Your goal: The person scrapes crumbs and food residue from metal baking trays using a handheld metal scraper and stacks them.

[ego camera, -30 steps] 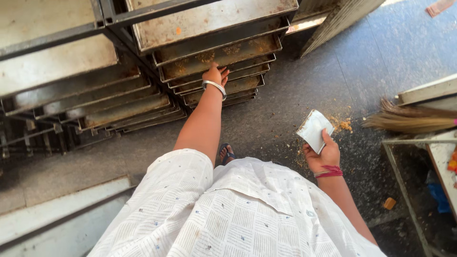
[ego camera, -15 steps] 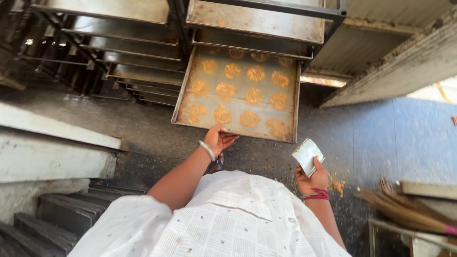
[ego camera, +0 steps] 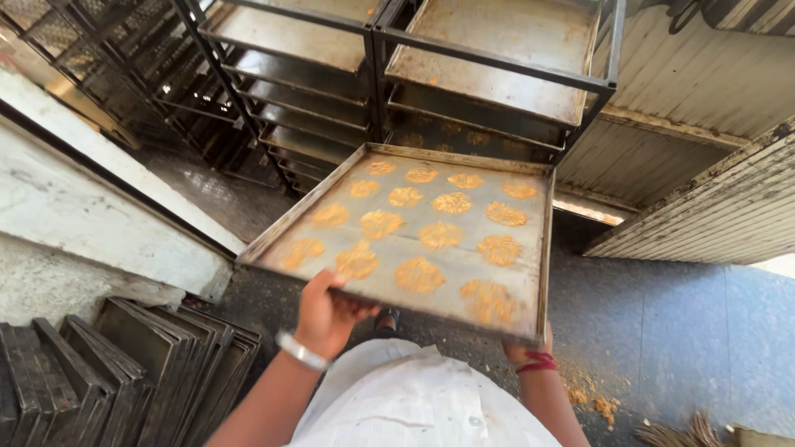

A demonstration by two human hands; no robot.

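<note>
Two hands carry one large metal tray (ego camera: pixel 431 232), held out in front of the person at a slight tilt over the floor (ego camera: pixel 662 331). The left hand (ego camera: pixel 327 310) grips the tray's near edge close to its near-left corner, fingers (ego camera: pixel 321 285) curled up over the rim and clamped on it. The right hand (ego camera: pixel 530 352) is under the near-right corner, mostly hidden by the tray; only a bit of it and a red wristband show, so whether those fingers are closed on the rim cannot be told, though the hand plainly bears that corner.

The tray holds rows of flat orange-yellow rounds (ego camera: pixel 418 275), spread from the near edge to the far edge. Its long axis runs away from the person, toward the metal rack (ego camera: pixel 497 66) straight ahead, whose shelves hold more trays; the tray's far edge lies just in front of the rack. The left hand shows nearer the middle of the near edge than the right.

At the left edge of the floor a row of empty dark trays (ego camera: pixel 141 364) leans on end. Orange crumbs (ego camera: pixel 592 397) lie on the floor by the right wrist, with a broom's bristles (ego camera: pixel 679 430) beyond.
</note>
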